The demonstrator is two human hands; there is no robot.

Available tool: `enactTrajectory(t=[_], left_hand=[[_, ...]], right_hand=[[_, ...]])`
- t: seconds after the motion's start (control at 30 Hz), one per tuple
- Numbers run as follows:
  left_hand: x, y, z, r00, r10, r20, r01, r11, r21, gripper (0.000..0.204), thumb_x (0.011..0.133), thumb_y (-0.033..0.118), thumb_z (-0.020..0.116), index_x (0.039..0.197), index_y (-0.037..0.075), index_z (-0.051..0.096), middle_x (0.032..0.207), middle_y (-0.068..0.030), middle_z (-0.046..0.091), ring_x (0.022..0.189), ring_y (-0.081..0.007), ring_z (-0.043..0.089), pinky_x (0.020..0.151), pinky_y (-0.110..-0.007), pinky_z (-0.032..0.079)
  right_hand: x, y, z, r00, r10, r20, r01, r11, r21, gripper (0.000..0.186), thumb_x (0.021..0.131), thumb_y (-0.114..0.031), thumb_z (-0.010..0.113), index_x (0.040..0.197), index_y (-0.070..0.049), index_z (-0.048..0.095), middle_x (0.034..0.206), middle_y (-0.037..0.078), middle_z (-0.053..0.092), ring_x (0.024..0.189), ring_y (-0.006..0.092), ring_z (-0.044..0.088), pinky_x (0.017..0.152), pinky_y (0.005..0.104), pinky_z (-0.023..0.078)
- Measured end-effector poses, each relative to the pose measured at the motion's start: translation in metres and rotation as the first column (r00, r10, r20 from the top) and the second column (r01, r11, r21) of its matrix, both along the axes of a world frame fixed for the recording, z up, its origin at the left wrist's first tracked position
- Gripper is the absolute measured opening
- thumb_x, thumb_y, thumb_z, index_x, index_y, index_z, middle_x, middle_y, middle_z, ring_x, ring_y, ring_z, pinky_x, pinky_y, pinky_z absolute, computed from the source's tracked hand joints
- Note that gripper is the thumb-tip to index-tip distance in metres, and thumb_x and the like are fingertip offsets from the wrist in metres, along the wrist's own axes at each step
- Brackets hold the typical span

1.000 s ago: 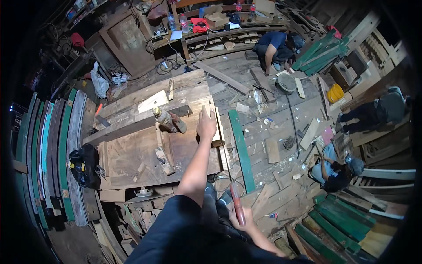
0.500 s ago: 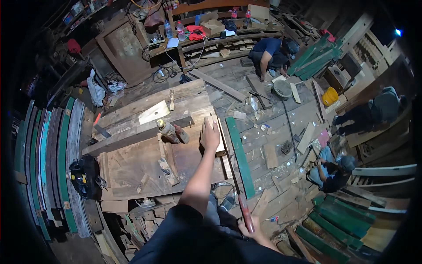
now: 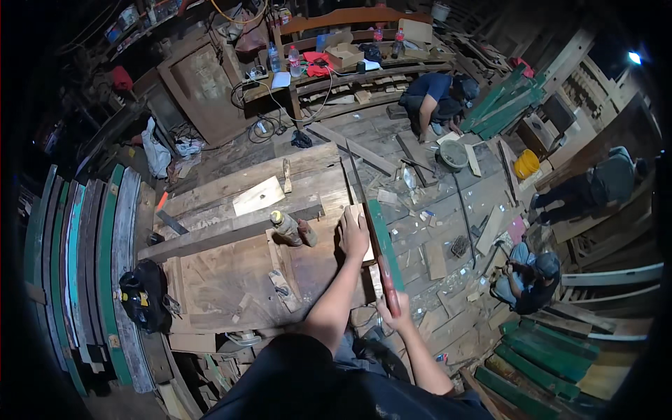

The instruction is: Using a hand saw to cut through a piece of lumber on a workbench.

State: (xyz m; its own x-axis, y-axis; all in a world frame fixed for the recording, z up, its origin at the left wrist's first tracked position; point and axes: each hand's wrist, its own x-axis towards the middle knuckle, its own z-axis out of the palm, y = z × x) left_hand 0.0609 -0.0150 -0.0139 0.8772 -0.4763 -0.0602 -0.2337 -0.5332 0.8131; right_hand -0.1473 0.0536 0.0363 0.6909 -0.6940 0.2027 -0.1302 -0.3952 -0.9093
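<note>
At the right edge of a wooden workbench (image 3: pixel 231 259), my left hand (image 3: pixel 354 236) is closed over a pale wooden block (image 3: pixel 368 256), pressing it down. My right hand (image 3: pixel 397 315) grips the reddish handle of a handsaw (image 3: pixel 390 285). Its long dark blade runs away from me along the block's right side, and its tip reaches past the bench's far corner. The exact contact of the teeth with the wood cannot be made out. Left of my left hand stand a dusty bottle with a yellowish cap (image 3: pixel 285 227) and a brown bottle (image 3: pixel 306 234).
A pale board (image 3: pixel 257 197), a long beam (image 3: pixel 231 225) and a hand plane (image 3: pixel 283 288) lie on the bench. A green plank (image 3: pixel 389 245) lies beyond the saw. Offcuts litter the floor around a grey bucket (image 3: pixel 452 154). Three people crouch or bend at the right.
My right hand has pushed the saw forward, its blade now extending farther past the bench. My left hand stays on the block. The whole view has shifted slightly.
</note>
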Motion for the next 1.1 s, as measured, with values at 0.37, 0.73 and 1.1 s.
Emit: enactTrajectory(t=[0.37, 0.73, 1.1], left_hand=[[0.005, 0.007, 0.010, 0.991, -0.090, -0.098, 0.081, 0.992, -0.092, 0.056, 0.096, 0.035, 0.042, 0.142, 0.008, 0.029, 0.139, -0.0220, 0.039, 0.125, -0.0398, 0.041, 0.101, -0.044, 0.036], [0.013, 0.012, 0.000, 0.998, -0.022, -0.058, 0.019, 0.999, -0.050, 0.055, 0.095, 0.040, 0.040, 0.142, 0.011, 0.032, 0.138, -0.0189, 0.042, 0.125, -0.0428, 0.039, 0.103, -0.050, 0.033], [0.008, 0.007, 0.000, 0.997, -0.068, 0.030, 0.068, 0.998, 0.009, 0.056, 0.093, 0.040, 0.045, 0.141, 0.014, 0.034, 0.140, -0.0116, 0.041, 0.123, -0.0406, 0.041, 0.101, -0.051, 0.034]], right_hand=[[-0.049, 0.062, 0.017, 0.990, -0.063, -0.124, 0.063, 0.998, -0.001, 0.022, 0.075, -0.006, 0.064, 0.062, -0.004, 0.047, 0.052, 0.007, 0.042, 0.043, 0.0193, 0.043, 0.045, 0.0320, 0.037], [-0.063, 0.068, 0.033, 0.981, 0.033, -0.191, -0.027, 0.999, 0.035, 0.021, 0.076, -0.007, 0.065, 0.068, -0.003, 0.046, 0.053, 0.004, 0.041, 0.047, 0.0128, 0.040, 0.045, 0.0329, 0.035], [0.028, -0.013, -0.003, 0.997, -0.065, -0.047, 0.067, 0.997, 0.039, 0.021, 0.078, -0.013, 0.068, 0.068, -0.003, 0.052, 0.053, 0.005, 0.045, 0.047, 0.0133, 0.044, 0.047, 0.0305, 0.038]])
